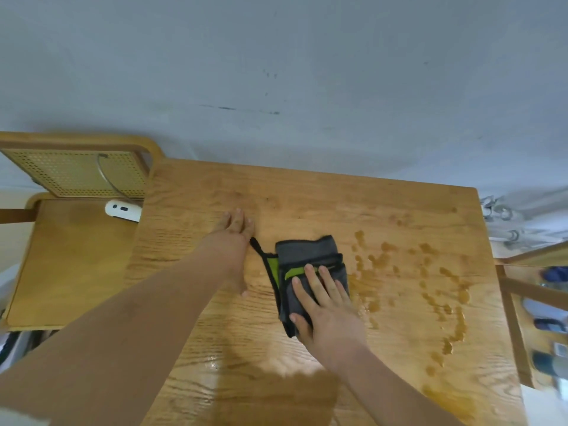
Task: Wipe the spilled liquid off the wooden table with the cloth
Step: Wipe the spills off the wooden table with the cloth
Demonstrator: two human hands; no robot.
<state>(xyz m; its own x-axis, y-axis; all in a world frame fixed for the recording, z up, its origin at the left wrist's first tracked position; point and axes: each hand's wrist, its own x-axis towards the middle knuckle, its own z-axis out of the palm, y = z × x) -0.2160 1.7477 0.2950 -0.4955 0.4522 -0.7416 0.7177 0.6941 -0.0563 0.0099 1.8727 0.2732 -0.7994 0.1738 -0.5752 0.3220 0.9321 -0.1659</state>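
Nearest me, my right hand (325,305) lies flat with fingers spread, pressing down on the folded grey cloth (310,272), which has green patches and black edging; the fingertips point toward 11 o'clock. The cloth sits near the middle of the wooden tabletop (196,302). From the cloth, at 3 o'clock and sweeping round toward 5 o'clock, I see the spilled liquid (408,284) as amber drops and streaks scattered across the wood, the closest ones touching the cloth's right edge. At 9 o'clock from the cloth, my left hand (233,238) rests palm down on bare wood, fingers straight and close together, just beside the cloth's black loop but not on it. Farther off, at 10 o'clock, a cane-backed chair (73,173) stands against the tabletop's left edge with a white device (123,210) on its seat.
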